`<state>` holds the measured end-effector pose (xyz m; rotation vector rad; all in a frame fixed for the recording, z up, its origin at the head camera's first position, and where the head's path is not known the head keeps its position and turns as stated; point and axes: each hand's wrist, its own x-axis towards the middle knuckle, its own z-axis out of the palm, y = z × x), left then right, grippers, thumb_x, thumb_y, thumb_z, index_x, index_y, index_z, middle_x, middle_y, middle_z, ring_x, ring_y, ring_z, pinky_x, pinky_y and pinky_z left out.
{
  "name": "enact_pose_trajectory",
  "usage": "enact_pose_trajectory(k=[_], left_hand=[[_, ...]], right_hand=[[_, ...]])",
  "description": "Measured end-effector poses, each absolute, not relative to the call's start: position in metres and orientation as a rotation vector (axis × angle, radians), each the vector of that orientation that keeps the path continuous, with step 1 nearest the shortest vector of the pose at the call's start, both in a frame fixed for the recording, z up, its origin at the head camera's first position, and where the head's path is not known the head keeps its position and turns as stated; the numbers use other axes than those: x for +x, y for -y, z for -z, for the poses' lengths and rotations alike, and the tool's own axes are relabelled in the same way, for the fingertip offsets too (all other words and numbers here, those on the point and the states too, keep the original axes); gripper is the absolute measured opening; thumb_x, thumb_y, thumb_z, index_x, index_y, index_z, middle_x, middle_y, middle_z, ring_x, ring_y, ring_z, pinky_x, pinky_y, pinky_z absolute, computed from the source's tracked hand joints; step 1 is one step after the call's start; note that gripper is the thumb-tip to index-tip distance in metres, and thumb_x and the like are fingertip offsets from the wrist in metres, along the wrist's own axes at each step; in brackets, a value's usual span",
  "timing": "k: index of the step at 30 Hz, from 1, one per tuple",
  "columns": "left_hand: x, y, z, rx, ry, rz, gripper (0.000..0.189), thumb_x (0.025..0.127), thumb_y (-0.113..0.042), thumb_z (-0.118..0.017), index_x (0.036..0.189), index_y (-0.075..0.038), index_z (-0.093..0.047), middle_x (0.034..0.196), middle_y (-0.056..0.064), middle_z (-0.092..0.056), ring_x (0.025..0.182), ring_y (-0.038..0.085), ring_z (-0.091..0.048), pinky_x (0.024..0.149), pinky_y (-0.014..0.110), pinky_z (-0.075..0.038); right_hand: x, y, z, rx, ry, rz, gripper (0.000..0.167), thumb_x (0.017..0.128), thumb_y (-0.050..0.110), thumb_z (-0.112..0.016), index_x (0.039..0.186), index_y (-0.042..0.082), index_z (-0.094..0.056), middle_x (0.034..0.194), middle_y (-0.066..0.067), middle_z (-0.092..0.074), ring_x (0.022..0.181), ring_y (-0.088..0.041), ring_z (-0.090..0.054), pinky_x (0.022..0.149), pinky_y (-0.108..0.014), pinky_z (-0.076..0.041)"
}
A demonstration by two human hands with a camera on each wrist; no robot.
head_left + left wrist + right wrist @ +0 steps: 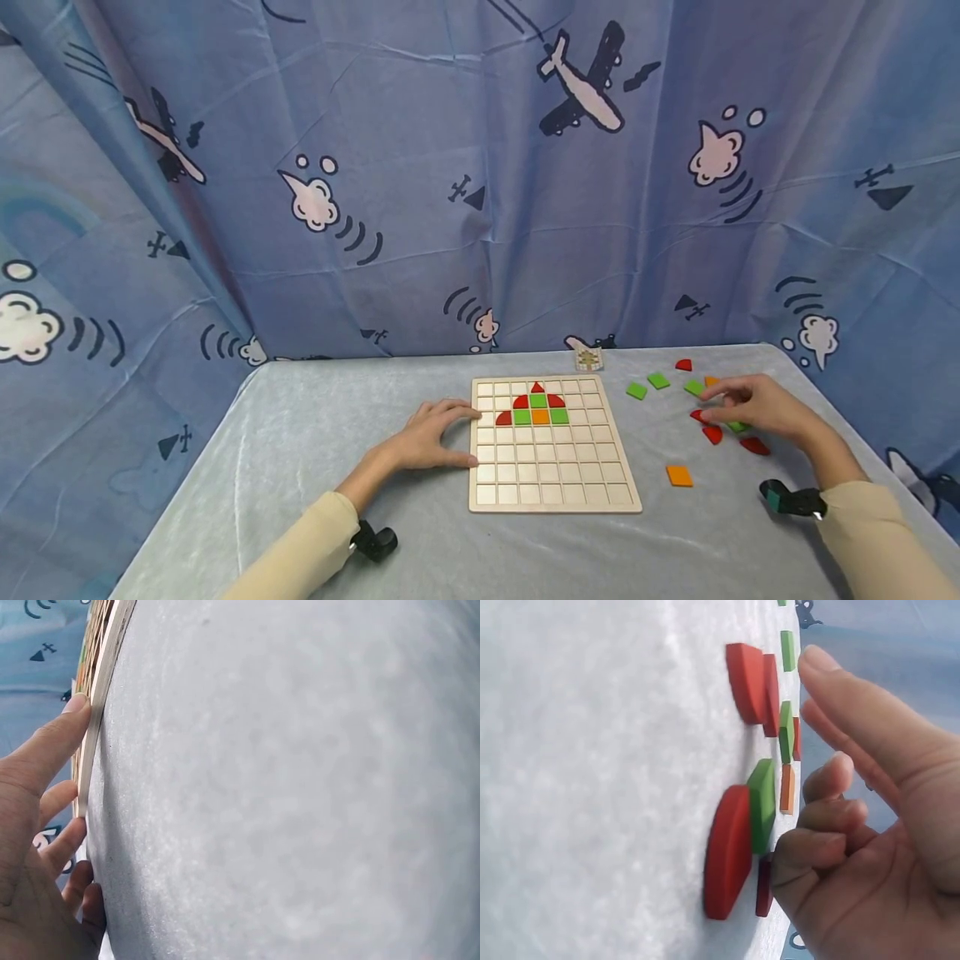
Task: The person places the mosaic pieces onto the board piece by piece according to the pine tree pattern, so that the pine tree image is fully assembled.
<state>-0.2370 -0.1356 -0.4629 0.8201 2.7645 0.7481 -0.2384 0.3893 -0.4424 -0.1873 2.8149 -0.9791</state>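
While the loose, empty right hand point(763, 408) partly hides a green tile point(738, 427), left hand point(426, 438) relaxed, touching board point(551, 475)

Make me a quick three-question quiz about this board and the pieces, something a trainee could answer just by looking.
1. Which hand touches the wooden grid board?
2. True or false: on the board, the orange square sits between two green squares.
3. In the head view, which shape sits highest on the board? A) circle, B) triangle, C) square.

Key:
1. The left hand, at the board's left edge.
2. True.
3. B, the red triangle.
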Motion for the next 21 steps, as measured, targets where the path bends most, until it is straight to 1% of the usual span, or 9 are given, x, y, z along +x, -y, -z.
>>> enact_pose_trajectory(k=[4,12,17,21], left_hand=[[-0.2363,0.1358,0.4629,0.819,-2.765,-0.75,0.073,0.078,-0.054,-0.078,0.141,-0.03,-0.052,0.154,0.0,-0.042,0.134,0.03,-0.038,0.109,0.056,-0.034],[-0.2351,0.1353,0.4613,0.821,-2.761,-0.753,0.072,0.078,-0.052,-0.079,0.141,-0.029,-0.052,0.153,0.0,-0.043,0.136,0.032,-0.037,0.11,0.057,-0.033],[-0.2347,0.1353,0.4604,0.82,-2.758,-0.753,0.072,0.078,-0.052,-0.079,0.141,-0.029,-0.052,0.153,0.0,-0.043,0.135,0.033,-0.037,0.11,0.057,-0.032],[-0.2351,0.1355,0.4603,0.824,-2.761,-0.748,0.072,0.078,-0.051,-0.079,0.141,-0.029,-0.052,0.153,0.0,-0.043,0.135,0.033,-0.038,0.11,0.057,-0.033]], right_hand=[[-0.2404,-0.3909,0.4467,-0.218,-2.803,0.965,0.044,0.084,0.034,-0.078,0.115,0.002,-0.07,0.07,0.001,-0.047,0.062,-0.013,-0.044,0.055,-0.026,-0.035],[-0.2449,-0.3914,0.4531,-0.19,-2.795,0.92,0.04,0.082,0.032,-0.08,0.111,0.005,-0.073,0.072,0.002,-0.047,0.066,-0.011,-0.044,0.055,-0.024,-0.036],[-0.2443,-0.3903,0.4516,-0.213,-2.803,0.937,0.035,0.082,0.03,-0.08,0.106,0.005,-0.073,0.073,0.001,-0.049,0.066,-0.01,-0.044,0.055,-0.024,-0.036],[-0.2427,-0.3888,0.4496,-0.246,-2.809,0.96,0.032,0.082,0.026,-0.08,0.103,0.004,-0.072,0.076,-0.001,-0.054,0.066,-0.008,-0.046,0.056,-0.023,-0.039]])
